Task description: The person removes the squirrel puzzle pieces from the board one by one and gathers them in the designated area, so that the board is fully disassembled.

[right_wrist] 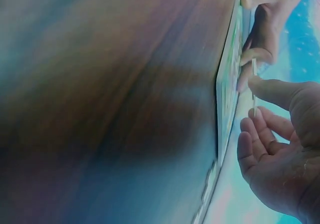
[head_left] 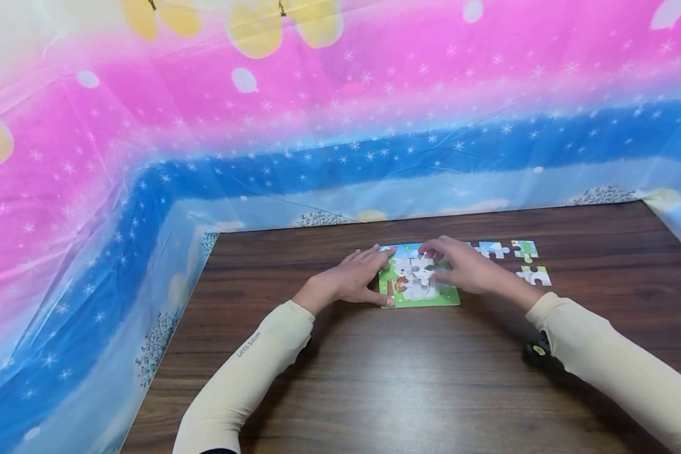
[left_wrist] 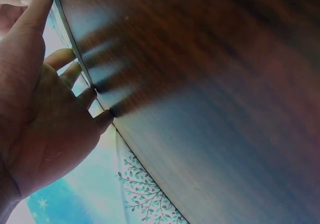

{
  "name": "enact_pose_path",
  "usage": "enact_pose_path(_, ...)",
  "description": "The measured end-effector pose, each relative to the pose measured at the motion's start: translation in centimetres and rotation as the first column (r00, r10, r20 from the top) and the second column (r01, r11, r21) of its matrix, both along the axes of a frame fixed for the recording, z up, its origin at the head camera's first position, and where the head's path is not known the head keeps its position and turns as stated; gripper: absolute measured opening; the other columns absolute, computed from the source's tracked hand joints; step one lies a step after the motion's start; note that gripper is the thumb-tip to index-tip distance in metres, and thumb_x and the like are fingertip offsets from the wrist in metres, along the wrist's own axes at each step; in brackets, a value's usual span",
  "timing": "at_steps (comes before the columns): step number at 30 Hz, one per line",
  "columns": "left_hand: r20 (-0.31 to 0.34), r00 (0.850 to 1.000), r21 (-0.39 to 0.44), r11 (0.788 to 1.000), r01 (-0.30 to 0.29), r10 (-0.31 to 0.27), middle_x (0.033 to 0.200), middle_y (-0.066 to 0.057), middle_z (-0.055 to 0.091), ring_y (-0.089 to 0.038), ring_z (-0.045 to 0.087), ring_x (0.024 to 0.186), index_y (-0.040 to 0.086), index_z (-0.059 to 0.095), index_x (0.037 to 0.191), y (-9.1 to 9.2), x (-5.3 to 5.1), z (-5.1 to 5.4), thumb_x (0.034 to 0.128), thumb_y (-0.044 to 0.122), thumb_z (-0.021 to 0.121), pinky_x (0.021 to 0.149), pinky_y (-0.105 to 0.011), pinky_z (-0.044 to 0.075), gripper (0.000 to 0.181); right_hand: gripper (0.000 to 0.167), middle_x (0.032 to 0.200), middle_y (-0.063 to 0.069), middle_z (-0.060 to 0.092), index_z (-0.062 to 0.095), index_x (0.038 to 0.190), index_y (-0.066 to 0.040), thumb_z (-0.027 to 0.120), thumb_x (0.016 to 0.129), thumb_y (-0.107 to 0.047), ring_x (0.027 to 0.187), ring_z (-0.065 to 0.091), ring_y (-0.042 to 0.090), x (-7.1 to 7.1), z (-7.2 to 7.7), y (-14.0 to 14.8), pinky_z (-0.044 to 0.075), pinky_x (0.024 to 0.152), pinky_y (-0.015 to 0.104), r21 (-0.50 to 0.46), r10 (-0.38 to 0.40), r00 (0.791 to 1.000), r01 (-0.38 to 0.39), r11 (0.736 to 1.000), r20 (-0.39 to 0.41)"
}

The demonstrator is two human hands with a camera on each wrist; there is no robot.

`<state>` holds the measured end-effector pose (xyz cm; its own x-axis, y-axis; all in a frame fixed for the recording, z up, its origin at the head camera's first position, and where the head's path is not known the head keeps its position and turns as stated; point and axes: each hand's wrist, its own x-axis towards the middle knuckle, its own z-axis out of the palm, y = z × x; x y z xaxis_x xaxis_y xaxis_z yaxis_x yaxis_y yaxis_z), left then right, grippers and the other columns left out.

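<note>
One puzzle piece pinched in right hand; left hand, fingers spread, touches puzzle board

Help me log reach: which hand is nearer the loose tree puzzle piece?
Right. The right hand is left of that tree piece; the left hand is farther left, touching the jigsaw puzzle.

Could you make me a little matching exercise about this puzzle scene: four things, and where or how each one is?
1. Left hand
2. Right hand
3. Loose pieces
4. Sleeves

A. On the table, right of the puzzle board
B. Cream-coloured
C. Pinches a piece
D. Rests at the puzzle board's left side

Pairs: 1-D, 2-C, 3-A, 4-B
</note>
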<state>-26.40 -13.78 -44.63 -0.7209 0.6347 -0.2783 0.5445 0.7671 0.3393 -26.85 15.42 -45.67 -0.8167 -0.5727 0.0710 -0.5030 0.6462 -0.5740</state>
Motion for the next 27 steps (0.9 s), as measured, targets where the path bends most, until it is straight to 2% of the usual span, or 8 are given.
enact_pose_path(7, 0.004, 1.000, 0.008, 1.000, 0.002, -0.002, 0.164, 0.002, 0.049, -0.022, -0.003, 0.168, 0.021, 0.000, 0.173, -0.1, 0.1, -0.2, 0.0949, 0.065, 0.069, 0.137, -0.052, 0.002, 0.113, 0.059, 0.124, 0.010, 0.068, 0.062, 0.144, -0.009, 0.085, 0.091, -0.018, 0.117, 0.066, 0.030, 1.5, 0.1, 4.8, 0.056, 0.097, 0.056, 0.047, -0.022, 0.996, 0.026, 0.999, -0.088)
enact_pose_path(12, 0.010, 1.000, 0.022, 1.000, 0.002, -0.002, 0.163, 0.003, 0.049, -0.022, -0.002, 0.168, 0.021, 0.000, 0.173, -0.1, 0.0, -0.1, 0.0945, 0.064, 0.070, 0.137, -0.053, 0.003, 0.114, 0.059, 0.123, 0.012, 0.070, 0.064, 0.142, -0.008, 0.087, 0.088, -0.018, 0.117, 0.066, 0.033, 1.7, 0.0, 8.9, 0.053, 0.099, 0.060, 0.098, -0.049, 0.988, 0.064, 0.993, -0.144)
enact_pose_path(16, 0.012, 1.000, 0.022, 1.000, 0.000, 0.000, 0.163, 0.001, 0.048, -0.023, -0.002, 0.168, 0.020, 0.001, 0.173, 0.0, 0.0, 0.1, 0.0947, 0.063, 0.070, 0.137, -0.052, 0.003, 0.113, 0.058, 0.122, 0.012, 0.071, 0.066, 0.139, -0.009, 0.088, 0.087, -0.015, 0.116, 0.065, 0.033, 1.8, -0.4, 11.3, 0.053, 0.095, 0.057, 0.126, -0.066, 0.985, 0.086, 0.988, -0.160)
enact_pose_path(20, 0.011, 1.000, 0.019, 1.000, 0.002, -0.002, 0.163, 0.000, 0.048, -0.023, -0.002, 0.169, 0.020, 0.002, 0.172, 0.0, 0.0, 0.1, 0.0948, 0.063, 0.071, 0.137, -0.052, 0.003, 0.112, 0.056, 0.120, 0.010, 0.072, 0.068, 0.138, -0.012, 0.088, 0.086, -0.015, 0.116, 0.064, 0.032, 1.9, -0.8, 12.6, 0.051, 0.094, 0.055, 0.139, -0.076, 0.985, 0.097, 0.986, -0.155)
enact_pose_path(27, 0.013, 1.000, 0.015, 1.000, -0.004, 0.004, 0.163, 0.001, 0.048, -0.023, -0.003, 0.168, 0.020, 0.001, 0.173, 0.0, -0.1, 0.1, 0.0945, 0.063, 0.071, 0.137, -0.052, 0.002, 0.113, 0.055, 0.117, 0.008, 0.072, 0.069, 0.138, -0.014, 0.088, 0.087, -0.017, 0.116, 0.063, 0.032, 1.7, -0.9, 13.0, 0.050, 0.095, 0.055, 0.142, -0.057, 0.987, 0.078, 0.987, -0.148)
